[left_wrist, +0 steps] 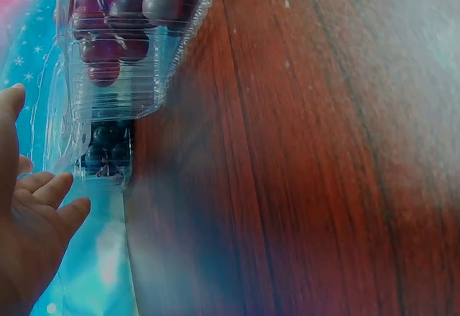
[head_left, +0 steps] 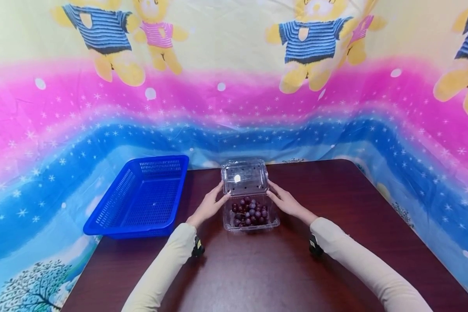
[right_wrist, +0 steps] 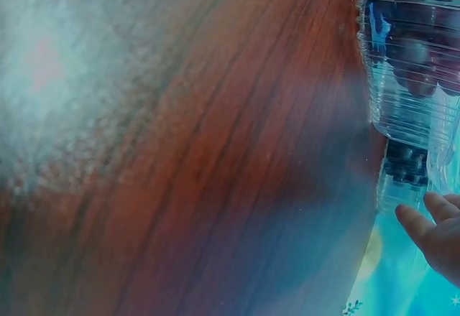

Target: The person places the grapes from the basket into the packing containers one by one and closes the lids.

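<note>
A clear plastic clamshell box (head_left: 271, 223) of dark red-purple grapes (head_left: 249, 212) sits on the table, its hinged lid (head_left: 245, 180) raised at the back. My left hand (head_left: 209, 203) is at the left side of the raised lid, its thumb near the hinge. In the left wrist view its fingers (left_wrist: 63, 212) are spread and only slightly bent. On the opposite side, my right hand (head_left: 288, 202) has its fingertips right at the lid's edge. Its loosely extended fingers (right_wrist: 417, 222) show in the right wrist view.
A blue plastic basket (head_left: 175, 190) stands on the left of the dark brown wooden table (head_left: 249, 268). Behind the clamshell, another clear box with dark round fruit (left_wrist: 108, 143) shows in the wrist views. A printed cloth (head_left: 218, 104) hangs around the table's back and sides.
</note>
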`<action>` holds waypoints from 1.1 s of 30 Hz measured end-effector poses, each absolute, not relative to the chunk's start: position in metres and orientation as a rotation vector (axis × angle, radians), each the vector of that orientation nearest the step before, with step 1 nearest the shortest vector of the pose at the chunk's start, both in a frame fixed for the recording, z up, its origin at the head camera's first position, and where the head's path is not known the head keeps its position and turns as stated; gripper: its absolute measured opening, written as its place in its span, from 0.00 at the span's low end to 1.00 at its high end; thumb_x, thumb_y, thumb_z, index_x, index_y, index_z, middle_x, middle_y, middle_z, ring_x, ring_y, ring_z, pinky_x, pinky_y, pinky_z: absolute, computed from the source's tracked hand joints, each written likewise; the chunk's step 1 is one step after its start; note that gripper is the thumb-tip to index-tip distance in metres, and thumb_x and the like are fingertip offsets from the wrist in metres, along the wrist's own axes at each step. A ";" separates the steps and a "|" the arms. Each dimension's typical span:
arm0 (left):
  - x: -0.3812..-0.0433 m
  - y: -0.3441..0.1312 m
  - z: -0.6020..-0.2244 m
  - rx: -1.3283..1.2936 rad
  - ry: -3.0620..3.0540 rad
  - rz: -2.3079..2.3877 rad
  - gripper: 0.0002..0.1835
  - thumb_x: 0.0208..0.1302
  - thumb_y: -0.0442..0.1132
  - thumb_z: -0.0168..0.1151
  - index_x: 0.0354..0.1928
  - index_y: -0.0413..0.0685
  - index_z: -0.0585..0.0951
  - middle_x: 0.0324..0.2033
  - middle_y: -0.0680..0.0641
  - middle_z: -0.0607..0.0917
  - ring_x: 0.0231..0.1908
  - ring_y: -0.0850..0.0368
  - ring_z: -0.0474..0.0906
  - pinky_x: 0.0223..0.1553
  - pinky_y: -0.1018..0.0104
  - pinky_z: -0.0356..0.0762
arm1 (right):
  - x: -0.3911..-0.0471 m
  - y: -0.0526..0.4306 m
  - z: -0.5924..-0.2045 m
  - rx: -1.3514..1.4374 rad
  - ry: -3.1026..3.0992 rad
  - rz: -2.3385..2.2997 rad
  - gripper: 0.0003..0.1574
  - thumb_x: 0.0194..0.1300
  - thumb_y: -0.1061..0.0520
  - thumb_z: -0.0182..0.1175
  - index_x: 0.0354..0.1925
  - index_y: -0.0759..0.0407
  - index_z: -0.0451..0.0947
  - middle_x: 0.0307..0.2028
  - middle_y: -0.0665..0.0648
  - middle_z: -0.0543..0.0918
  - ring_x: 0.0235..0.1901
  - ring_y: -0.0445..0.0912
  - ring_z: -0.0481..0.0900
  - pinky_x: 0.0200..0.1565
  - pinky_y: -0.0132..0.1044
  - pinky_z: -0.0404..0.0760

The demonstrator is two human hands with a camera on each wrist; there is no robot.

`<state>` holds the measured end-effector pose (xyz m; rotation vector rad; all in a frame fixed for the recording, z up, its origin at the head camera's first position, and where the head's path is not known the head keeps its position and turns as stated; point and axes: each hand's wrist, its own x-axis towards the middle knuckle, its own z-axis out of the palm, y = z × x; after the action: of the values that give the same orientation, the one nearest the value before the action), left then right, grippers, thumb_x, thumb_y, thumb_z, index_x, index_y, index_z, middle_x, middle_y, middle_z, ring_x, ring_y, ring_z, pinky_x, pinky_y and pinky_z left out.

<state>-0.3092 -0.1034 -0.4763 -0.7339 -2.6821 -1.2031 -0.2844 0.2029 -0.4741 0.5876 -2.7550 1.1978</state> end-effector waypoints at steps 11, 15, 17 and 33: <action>-0.310 -0.100 -0.475 -0.685 -2.601 -1.505 0.37 0.66 0.48 0.55 0.70 0.39 0.54 0.62 0.32 0.67 0.61 0.39 0.66 0.60 0.50 0.64 | -0.288 0.202 -0.474 0.554 -2.744 1.281 0.37 0.71 0.43 0.43 0.71 0.55 0.49 0.67 0.65 0.60 0.63 0.59 0.63 0.61 0.55 0.62; -0.311 -0.099 -0.474 -0.667 -2.546 -1.658 0.36 0.67 0.46 0.54 0.70 0.38 0.53 0.64 0.31 0.63 0.63 0.40 0.63 0.61 0.49 0.62 | -0.290 0.202 -0.474 0.545 -2.736 1.321 0.38 0.71 0.42 0.43 0.72 0.54 0.48 0.67 0.65 0.60 0.63 0.58 0.64 0.61 0.55 0.63; -0.312 -0.099 -0.473 -0.663 -2.531 -1.698 0.36 0.67 0.46 0.54 0.70 0.38 0.53 0.65 0.31 0.62 0.63 0.40 0.63 0.62 0.49 0.61 | -0.291 0.201 -0.474 0.538 -2.734 1.342 0.38 0.71 0.42 0.43 0.72 0.54 0.48 0.67 0.64 0.60 0.63 0.58 0.63 0.61 0.54 0.62; -0.309 -0.101 -0.462 -0.722 -2.518 -1.715 0.34 0.69 0.43 0.51 0.69 0.33 0.52 0.65 0.28 0.58 0.63 0.34 0.59 0.62 0.46 0.60 | -0.294 0.200 -0.470 0.531 -2.734 1.370 0.38 0.72 0.43 0.43 0.72 0.56 0.47 0.68 0.65 0.57 0.64 0.59 0.62 0.61 0.55 0.62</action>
<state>-0.3092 -0.1012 -0.4619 -0.7219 -2.5178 -1.7154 -0.2936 0.2001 -0.4700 0.5307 -2.7339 1.3701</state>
